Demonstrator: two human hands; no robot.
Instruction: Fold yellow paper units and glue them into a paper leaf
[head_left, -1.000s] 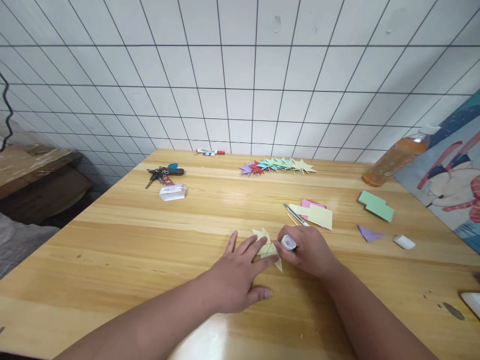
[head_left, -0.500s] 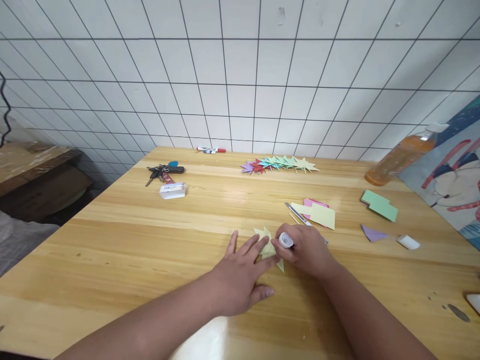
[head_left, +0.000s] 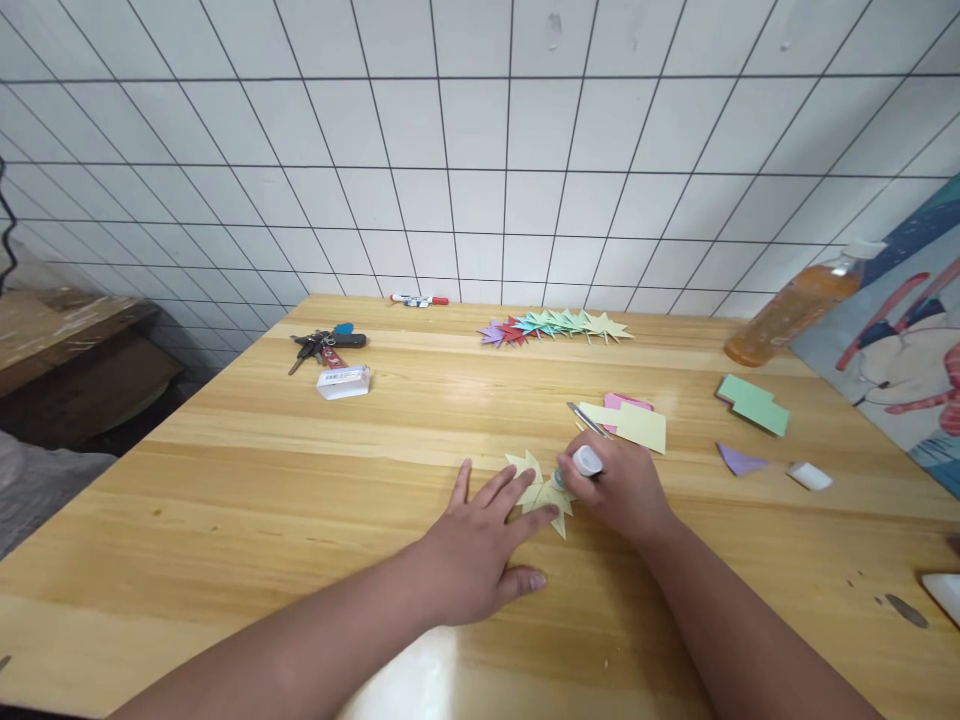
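While the left hand (head_left: 484, 555) sits flat with its fingers fanned out wide, its fingertips rest on a pale yellow folded-paper piece (head_left: 541, 494) with pointy tips, lying on the wooden table (head_left: 262, 500) right in front of the person. The right hand (head_left: 622, 490) is curled around a white tube (head_left: 587, 461), kind of tilted, its lower end right at the paper's right side. Can't really tell whether the tip touches it.

Just past the right hand there's a thin cutter (head_left: 587, 419), partly hidden by it, next to some yellow sheets (head_left: 643, 428) overlapping pink ones (head_left: 628, 401). Off to the right you've got green paper (head_left: 757, 407), a purple scrap (head_left: 739, 460) and a small white block (head_left: 810, 476). Way at the back, near the tiled wall, a row of spiky paper pieces (head_left: 559, 325) runs purple, red, blue-green, then yellowish.
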